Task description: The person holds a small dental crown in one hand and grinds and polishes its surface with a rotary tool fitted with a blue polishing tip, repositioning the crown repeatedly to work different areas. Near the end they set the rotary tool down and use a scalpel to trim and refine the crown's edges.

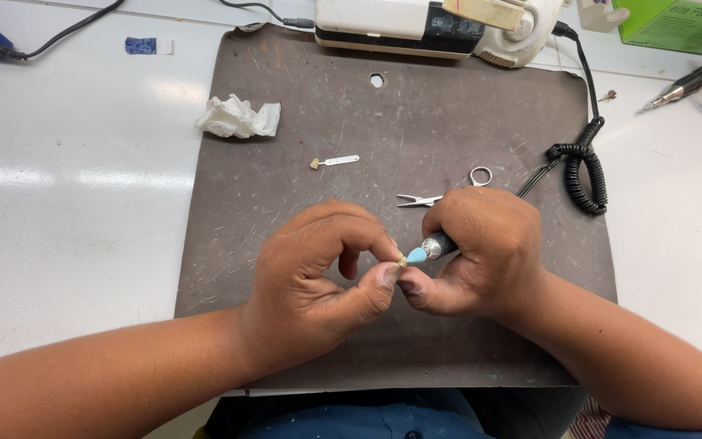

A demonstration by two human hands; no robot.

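Two bare hands meet over the middle of a scratched brown mat (286, 106) lying on the white counter (67, 203). The left hand (318, 284) pinches a tiny pale piece (402, 261) between thumb and forefinger, its fingers closed tightly on it. The right hand (481, 252) is wrapped around a slim rotary handpiece (440, 244), fingers clamped on its barrel, and the light blue polishing tip (417, 255) touches the small piece. A coiled black cord (582, 175) runs from behind the right hand up toward a white machine (432, 28) at the far edge of the mat.

Just beyond the right hand lie small metal scissors (440, 193), partly hidden by the knuckles. Farther up the mat sits a thin metal strip with a pale end (335, 161), well apart from both hands. A crumpled white tissue (239, 118) rests on the mat's upper left edge. A second handpiece (680, 89) lies on the counter at the far right, beside another black coil.
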